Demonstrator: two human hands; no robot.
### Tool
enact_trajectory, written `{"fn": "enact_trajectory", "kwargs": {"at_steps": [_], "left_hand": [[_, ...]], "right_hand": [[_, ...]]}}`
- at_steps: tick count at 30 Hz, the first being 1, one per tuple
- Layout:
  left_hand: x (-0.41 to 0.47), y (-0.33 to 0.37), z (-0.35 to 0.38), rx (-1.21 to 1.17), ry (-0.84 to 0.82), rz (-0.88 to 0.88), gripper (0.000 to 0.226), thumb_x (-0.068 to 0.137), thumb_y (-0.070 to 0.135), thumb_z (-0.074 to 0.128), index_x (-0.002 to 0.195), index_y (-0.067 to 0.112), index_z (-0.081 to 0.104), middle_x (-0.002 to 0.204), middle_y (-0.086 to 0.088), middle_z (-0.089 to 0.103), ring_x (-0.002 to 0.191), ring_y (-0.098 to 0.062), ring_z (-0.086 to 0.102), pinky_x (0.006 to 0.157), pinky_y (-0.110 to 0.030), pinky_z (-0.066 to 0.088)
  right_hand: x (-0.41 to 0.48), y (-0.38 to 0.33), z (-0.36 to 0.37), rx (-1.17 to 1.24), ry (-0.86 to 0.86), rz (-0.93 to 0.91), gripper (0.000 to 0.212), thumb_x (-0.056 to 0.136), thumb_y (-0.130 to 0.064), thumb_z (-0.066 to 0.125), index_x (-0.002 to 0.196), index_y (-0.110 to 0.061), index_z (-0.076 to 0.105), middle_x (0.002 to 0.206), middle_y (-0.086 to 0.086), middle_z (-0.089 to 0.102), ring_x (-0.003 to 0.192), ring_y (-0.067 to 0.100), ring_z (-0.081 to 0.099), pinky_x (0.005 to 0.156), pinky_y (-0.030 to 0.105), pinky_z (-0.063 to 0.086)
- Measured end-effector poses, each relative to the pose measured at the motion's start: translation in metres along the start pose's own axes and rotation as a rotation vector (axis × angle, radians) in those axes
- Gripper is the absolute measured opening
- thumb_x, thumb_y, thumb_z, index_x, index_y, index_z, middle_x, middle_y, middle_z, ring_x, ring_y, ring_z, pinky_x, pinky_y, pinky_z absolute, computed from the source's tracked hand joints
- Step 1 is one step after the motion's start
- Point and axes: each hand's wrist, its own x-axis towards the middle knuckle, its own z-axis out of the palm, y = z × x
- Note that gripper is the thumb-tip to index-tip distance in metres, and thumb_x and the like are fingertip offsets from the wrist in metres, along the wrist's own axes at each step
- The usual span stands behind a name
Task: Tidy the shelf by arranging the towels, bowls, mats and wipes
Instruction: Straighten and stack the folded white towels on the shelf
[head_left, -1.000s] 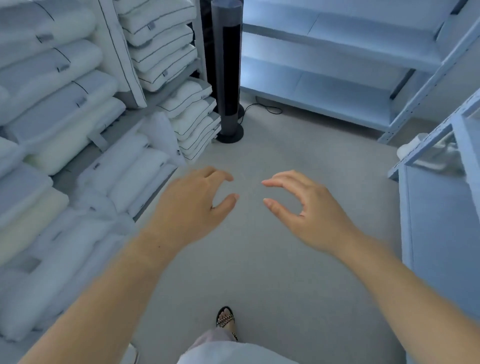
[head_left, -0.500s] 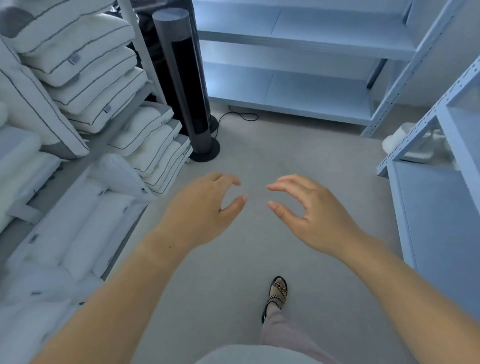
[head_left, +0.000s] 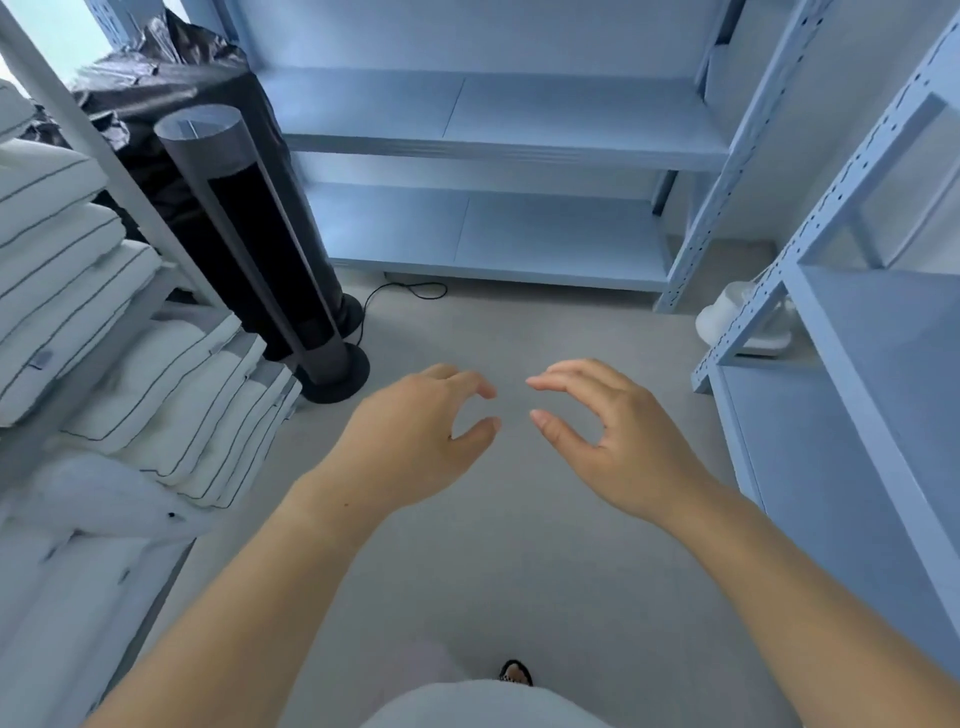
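Observation:
My left hand (head_left: 410, 441) and my right hand (head_left: 618, 441) hover side by side over the grey floor, fingers loosely curled, holding nothing. Stacks of folded white items with dark piping (head_left: 171, 405) fill the shelf unit on the left. A pale blue metal shelf unit (head_left: 493, 140) stands bare ahead. Another blue shelf unit (head_left: 852, 322) stands on the right, with a white object (head_left: 737, 322) on the floor at its far corner. No bowls, mats or wipes are recognisable in view.
A black tower fan (head_left: 260, 249) stands on a round base left of centre, its cord (head_left: 405, 293) trailing on the floor. A dark plastic bag (head_left: 161, 88) sits behind it. My sandalled foot (head_left: 515, 673) shows at the bottom.
The view has swung right and forward: the left shelf slid toward the edge, the far blue shelf and fan came closer. Both hands kept their pose and hold nothing.

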Motion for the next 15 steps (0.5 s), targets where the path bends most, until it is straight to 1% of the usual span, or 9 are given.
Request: {"fn": "enact_trajectory", "kwargs": {"at_steps": [3, 5, 7, 9, 11, 15], "left_hand": [[0.029, -0.013, -0.004, -0.011, 0.031, -0.025, 0.03, 0.091, 0.046, 0.044, 0.118, 0.036, 0.051, 0.117, 0.018, 0.053, 0.075, -0.005, 0.055, 0.077, -0.032, 0.049], [0.05, -0.023, -0.006, -0.028, 0.076, -0.048, 0.026, 0.091, 0.043, 0.046, 0.115, 0.036, 0.054, 0.116, 0.019, 0.053, 0.064, -0.002, 0.051, 0.071, -0.029, 0.048], [0.074, -0.033, -0.008, -0.051, 0.123, -0.065, 0.023, 0.09, 0.041, 0.047, 0.111, 0.036, 0.056, 0.115, 0.02, 0.053, 0.056, 0.0, 0.046, 0.066, -0.026, 0.045], [0.103, -0.046, -0.011, -0.06, 0.148, -0.065, 0.022, 0.089, 0.04, 0.048, 0.11, 0.037, 0.056, 0.115, 0.02, 0.053, 0.057, 0.0, 0.045, 0.066, -0.026, 0.044], [0.138, -0.062, -0.015, -0.055, 0.155, -0.061, 0.024, 0.089, 0.041, 0.049, 0.111, 0.036, 0.056, 0.117, 0.019, 0.053, 0.061, -0.002, 0.046, 0.067, -0.026, 0.045], [0.208, -0.098, -0.033, -0.031, 0.125, -0.08, 0.028, 0.089, 0.043, 0.048, 0.116, 0.038, 0.052, 0.119, 0.021, 0.05, 0.068, -0.004, 0.049, 0.068, -0.026, 0.045]], "right_hand": [[0.031, 0.013, 0.002, 0.012, -0.007, -0.005, 0.041, 0.084, -0.053, 0.043, 0.111, -0.029, 0.063, 0.114, -0.015, 0.056, 0.108, 0.006, 0.053, 0.094, 0.029, 0.044], [0.052, 0.021, 0.005, 0.029, -0.002, -0.016, 0.037, 0.084, -0.051, 0.045, 0.107, -0.029, 0.064, 0.111, -0.015, 0.057, 0.106, 0.007, 0.055, 0.093, 0.032, 0.045], [0.076, 0.029, 0.009, 0.038, -0.003, -0.031, 0.034, 0.084, -0.049, 0.047, 0.105, -0.029, 0.065, 0.11, -0.015, 0.058, 0.105, 0.008, 0.055, 0.093, 0.034, 0.046], [0.106, 0.038, 0.013, 0.027, -0.005, -0.044, 0.033, 0.085, -0.048, 0.048, 0.104, -0.028, 0.066, 0.109, -0.015, 0.058, 0.104, 0.007, 0.056, 0.092, 0.036, 0.046], [0.143, 0.047, 0.017, 0.001, -0.007, -0.053, 0.034, 0.085, -0.048, 0.047, 0.103, -0.027, 0.066, 0.109, -0.014, 0.059, 0.104, 0.008, 0.056, 0.092, 0.035, 0.046], [0.226, 0.061, 0.028, -0.042, -0.025, -0.064, 0.037, 0.086, -0.05, 0.044, 0.105, -0.027, 0.066, 0.109, -0.014, 0.058, 0.103, 0.006, 0.054, 0.092, 0.035, 0.045]]}}
